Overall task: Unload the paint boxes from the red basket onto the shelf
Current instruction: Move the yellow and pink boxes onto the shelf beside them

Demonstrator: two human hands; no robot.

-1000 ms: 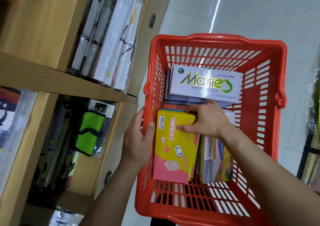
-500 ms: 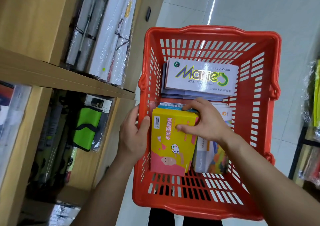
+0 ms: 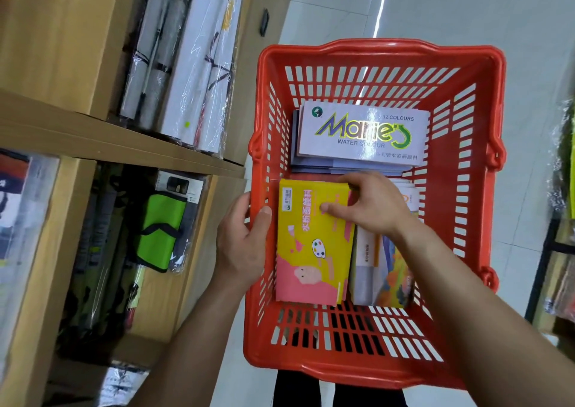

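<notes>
Reaching into the red basket [image 3: 378, 50] beside the wooden shelf [image 3: 124, 146]: right hand [image 3: 370, 202] gripping the far end of the yellow-and-pink gouache box [image 3: 312, 241], thumb pressing its face and fingers [image 3: 354, 180] curling over its top edge. Left hand [image 3: 241, 238] clutching the basket's left rim, thumb inside against the box's edge.

Lying on the near left of the basket floor, that box, just beside an orange-and-blue paint box [image 3: 387, 269] on its right.

Doing this well, probably: steadying the basket with the left hand, tipping the box up by its far end, lifting it straight clear of its neighbour.

Counting what shows: one basket, one yellow box, one orange-and-blue box with at least one more beneath the right hand, one Marie's watercolour box [image 3: 362, 135] topping a stack of uncertain number.
</notes>
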